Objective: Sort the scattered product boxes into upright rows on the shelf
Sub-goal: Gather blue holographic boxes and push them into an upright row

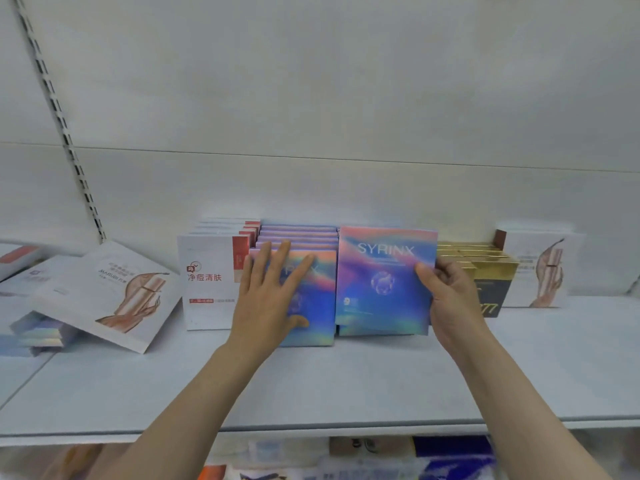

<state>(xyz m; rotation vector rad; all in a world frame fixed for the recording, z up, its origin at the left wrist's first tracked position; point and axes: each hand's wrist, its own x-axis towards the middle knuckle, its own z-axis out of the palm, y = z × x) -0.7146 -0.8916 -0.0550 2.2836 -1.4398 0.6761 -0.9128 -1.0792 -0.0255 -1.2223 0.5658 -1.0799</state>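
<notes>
The white shelf (pixel 346 382) is seen with a broad bare strip between the boxes and its front edge; both forearms reach across this strip. Behind the boxes, the back panel rises plain.

An iridescent box (pixel 384 282) marked SYRINX is held upright by the right hand (pixel 450 299), its fingers (pixel 424 271) and thumb clamped on the box's right edge. The box stands at the front of a second row, just beside the first iridescent row (pixel 298 237). The left hand (pixel 273 299) is laid flat against the front box of that first row, fingers straight and slightly apart.

To the left, a row of white boxes with red tabs (pixel 211 282) stands touching the iridescent row. To the right, a row of gold-and-black boxes (pixel 485 271) stands close behind the right hand, partly hidden by it. Further right, a white box with a hand picture (pixel 540 268) stands upright.

At far left, a similar white box (pixel 104 292) lies tilted upon a loose pile of iridescent boxes (pixel 38 334).
</notes>
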